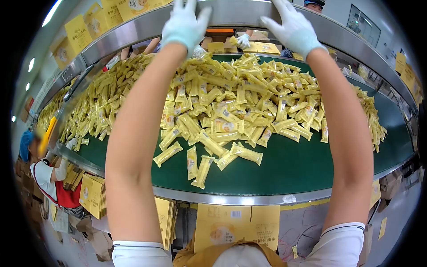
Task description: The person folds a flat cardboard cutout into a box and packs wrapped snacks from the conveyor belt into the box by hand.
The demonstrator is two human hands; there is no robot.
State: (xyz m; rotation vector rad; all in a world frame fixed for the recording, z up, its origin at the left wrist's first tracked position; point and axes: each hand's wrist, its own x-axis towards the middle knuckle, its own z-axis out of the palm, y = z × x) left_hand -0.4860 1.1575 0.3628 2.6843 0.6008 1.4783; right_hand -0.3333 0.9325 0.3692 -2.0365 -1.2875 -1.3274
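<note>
Both my arms reach up and forward over a green conveyor belt. My left hand, in a white glove with a pale green cuff, lies against the raised metal beam, fingers apart. Gloved alike, my right hand is on the same beam farther right, thumb and fingers spread. Neither hand shows anything held; the uppermost fingertips are cut off by the frame edge. Below them, a large heap of yellow wrapped snack bars covers much of the belt. A few loose bars lie closer to me.
Yellow cartons stand along the beam's upper left. A flat yellow carton is at my front, below the belt's metal edge. Across the belt, another person's gloved hand shows. A person in a blue cap stands left.
</note>
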